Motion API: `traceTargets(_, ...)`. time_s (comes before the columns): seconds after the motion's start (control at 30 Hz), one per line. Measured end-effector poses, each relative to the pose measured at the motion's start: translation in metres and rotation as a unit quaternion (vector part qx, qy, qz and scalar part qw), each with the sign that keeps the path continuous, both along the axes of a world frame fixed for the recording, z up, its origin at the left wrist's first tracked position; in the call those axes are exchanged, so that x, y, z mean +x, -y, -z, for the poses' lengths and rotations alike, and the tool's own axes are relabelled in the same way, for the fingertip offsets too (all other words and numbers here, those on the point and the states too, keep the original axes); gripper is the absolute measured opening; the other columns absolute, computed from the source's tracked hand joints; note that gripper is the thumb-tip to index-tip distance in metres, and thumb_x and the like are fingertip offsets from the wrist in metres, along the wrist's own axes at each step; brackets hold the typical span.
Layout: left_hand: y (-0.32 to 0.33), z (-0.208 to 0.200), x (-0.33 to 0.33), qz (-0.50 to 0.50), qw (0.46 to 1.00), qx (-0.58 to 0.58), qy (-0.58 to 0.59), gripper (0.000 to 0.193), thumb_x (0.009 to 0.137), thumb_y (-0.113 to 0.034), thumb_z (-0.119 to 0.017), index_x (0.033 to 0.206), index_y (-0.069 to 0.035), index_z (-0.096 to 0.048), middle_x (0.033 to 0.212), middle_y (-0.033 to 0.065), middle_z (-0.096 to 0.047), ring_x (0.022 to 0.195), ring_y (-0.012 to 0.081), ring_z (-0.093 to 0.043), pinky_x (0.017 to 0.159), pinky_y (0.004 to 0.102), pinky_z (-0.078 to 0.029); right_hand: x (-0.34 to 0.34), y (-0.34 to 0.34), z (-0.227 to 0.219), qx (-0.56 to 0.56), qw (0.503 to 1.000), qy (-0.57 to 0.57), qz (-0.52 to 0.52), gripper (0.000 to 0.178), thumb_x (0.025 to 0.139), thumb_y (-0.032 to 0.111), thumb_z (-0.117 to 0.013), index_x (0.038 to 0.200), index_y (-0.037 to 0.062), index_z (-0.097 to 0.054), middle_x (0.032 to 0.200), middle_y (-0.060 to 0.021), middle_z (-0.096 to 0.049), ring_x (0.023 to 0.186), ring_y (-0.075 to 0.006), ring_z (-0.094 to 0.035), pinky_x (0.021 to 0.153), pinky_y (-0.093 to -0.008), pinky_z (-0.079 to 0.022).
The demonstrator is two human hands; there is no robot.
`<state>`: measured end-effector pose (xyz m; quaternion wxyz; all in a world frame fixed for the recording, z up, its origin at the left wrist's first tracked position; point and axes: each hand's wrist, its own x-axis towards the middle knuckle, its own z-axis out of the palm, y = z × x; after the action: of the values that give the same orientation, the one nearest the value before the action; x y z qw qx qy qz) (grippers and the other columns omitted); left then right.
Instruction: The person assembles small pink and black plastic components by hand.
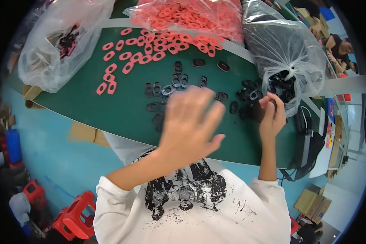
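My left hand [191,126] is over the middle of the green table, palm down, fingers spread and slightly blurred. Beneath and around its fingertips lie small black oval ring-shaped parts [184,80], some hidden by the hand. My right hand [273,116] is beside a heap of black parts [248,92] at the right, with its fingers curled inward. Whatever those fingers hold, if anything, cannot be made out against the dark heap. Pink oval rings [137,57] lie scattered across the far left of the table.
A clear bag of pink rings [183,16] sits at the far edge of the green table [89,103]. Another plastic bag [65,49] stands at left, and a knotted bag with black parts [293,44] at right. A black bag [307,148] hangs by the right edge. Red stools [79,215] stand below.
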<state>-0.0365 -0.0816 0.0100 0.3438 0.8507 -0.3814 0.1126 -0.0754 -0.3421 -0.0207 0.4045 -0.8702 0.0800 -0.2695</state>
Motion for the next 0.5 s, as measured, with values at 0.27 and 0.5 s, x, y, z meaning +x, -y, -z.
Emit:
traceTargets(0.27, -0.051, 0.053, 0.021, -0.093, 0.988, 0.118, -0.028, 0.095, 0.071, -0.051, -0.075, 0.146, -0.005, -0.039, 0.150, 0.0336, -0.024, 0.136, 0.0555, -0.024, 0.109, 0.0636, -0.023, 0.002, -0.062, 0.003, -0.176, 0.928, 0.013, -0.328, 0.013, 0.082, 0.004, -0.059, 0.094, -0.0003, -0.056, 0.132, -0.0269, -0.048, 0.122, -0.0453, -0.049, 0.103, -0.0535, -0.039)
traceTargets(0.5, -0.018, 0.051, 0.068, 0.057, 0.990, 0.120, 0.037, 0.090, 0.075, -0.047, -0.072, 0.146, -0.003, -0.038, 0.151, 0.0328, -0.023, 0.138, 0.0511, -0.025, 0.112, 0.0590, -0.023, -0.004, -0.091, 0.005, -0.241, 0.930, -0.022, -0.277, 0.013, 0.082, 0.006, -0.061, 0.093, 0.0013, -0.056, 0.140, -0.0296, -0.041, 0.133, -0.0488, -0.038, 0.109, -0.0590, -0.030)
